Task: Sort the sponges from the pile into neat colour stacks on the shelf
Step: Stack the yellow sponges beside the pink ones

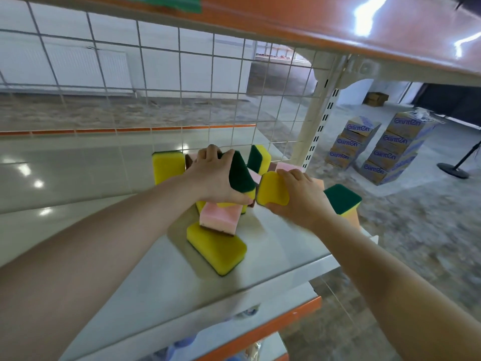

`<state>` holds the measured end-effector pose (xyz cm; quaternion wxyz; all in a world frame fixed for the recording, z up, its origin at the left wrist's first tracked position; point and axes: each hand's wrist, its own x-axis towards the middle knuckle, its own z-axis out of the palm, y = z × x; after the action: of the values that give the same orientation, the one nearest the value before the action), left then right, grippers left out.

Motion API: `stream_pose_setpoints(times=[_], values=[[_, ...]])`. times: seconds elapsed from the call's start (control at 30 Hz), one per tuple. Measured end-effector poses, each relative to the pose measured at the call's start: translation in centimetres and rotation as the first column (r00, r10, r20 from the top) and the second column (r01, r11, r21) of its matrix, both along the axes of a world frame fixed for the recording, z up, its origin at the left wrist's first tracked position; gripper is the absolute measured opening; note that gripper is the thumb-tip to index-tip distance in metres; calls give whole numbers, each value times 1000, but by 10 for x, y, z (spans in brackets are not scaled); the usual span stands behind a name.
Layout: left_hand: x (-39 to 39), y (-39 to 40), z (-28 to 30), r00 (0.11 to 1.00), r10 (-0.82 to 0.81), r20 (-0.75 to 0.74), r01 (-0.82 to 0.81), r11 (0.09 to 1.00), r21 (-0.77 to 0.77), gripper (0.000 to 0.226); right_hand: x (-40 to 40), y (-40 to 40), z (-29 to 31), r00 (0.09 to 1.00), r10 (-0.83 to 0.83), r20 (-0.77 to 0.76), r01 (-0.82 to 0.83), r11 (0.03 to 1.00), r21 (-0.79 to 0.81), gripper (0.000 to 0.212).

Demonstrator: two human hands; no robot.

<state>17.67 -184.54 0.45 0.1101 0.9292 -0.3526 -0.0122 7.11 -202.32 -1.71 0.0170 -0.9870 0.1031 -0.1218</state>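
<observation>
Pale metal shelf [161, 272] runs under both forearms, its orange front lip just below, and nearest on it a yellow sponge [217, 247] lies flat with its green scourer face down. Just beyond, a pink sponge [221, 217] leans tilted on top of it, touching the heap. Above that the left hand [210, 175] grips a green-backed sponge [240, 175], thumb below and fingers curled over its top edge, held up on a slant. Close beside it the right hand [303, 196] holds a yellow sponge with its foam face showing [273, 188], fingers wrapped behind it; the two held sponges almost touch. At the shelf's right edge another green-topped sponge [342, 198] sits over something orange, seemingly right at the brink, so a brush from the right wrist could tip it to the floor. Further back, an upright yellow sponge [168, 166] and a green-and-yellow one [259, 158] stand against the wire mesh back [156, 74]; pulling pieces from the heap could topple these or slide the leaning pink one. No colour stacks look formed yet. Beyond the mesh, stacked cartons [377, 149] stand on the floor.
</observation>
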Motion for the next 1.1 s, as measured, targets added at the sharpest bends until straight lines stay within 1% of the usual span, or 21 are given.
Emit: stream_pose_setpoints(times=[0.1,0.33,0.53,0.7,0.93,1.1], values=[[-7,14,1,1000,-1,-28,0,1000,-31,117,-7,12,4,1000,-4,0,4,1000,-5,83],[-26,52,-3,1000,-9,-15,8,999,-42,120,-27,43,8,1000,-14,3,14,1000,-9,82],[-41,89,-11,1000,-18,-17,18,999,-28,125,-40,76,7,999,-52,-12,52,999,-6,82],[-52,126,-19,999,-46,-26,45,999,-22,127,-47,113,6,998,-67,7,67,998,6,83],[-68,181,-30,995,-56,-84,54,998,-28,126,-58,161,3,999,-31,35,30,999,21,80],[-80,218,-39,995,-20,-97,18,1000,-25,124,-61,195,-4,1000,24,18,-25,998,56,80]])
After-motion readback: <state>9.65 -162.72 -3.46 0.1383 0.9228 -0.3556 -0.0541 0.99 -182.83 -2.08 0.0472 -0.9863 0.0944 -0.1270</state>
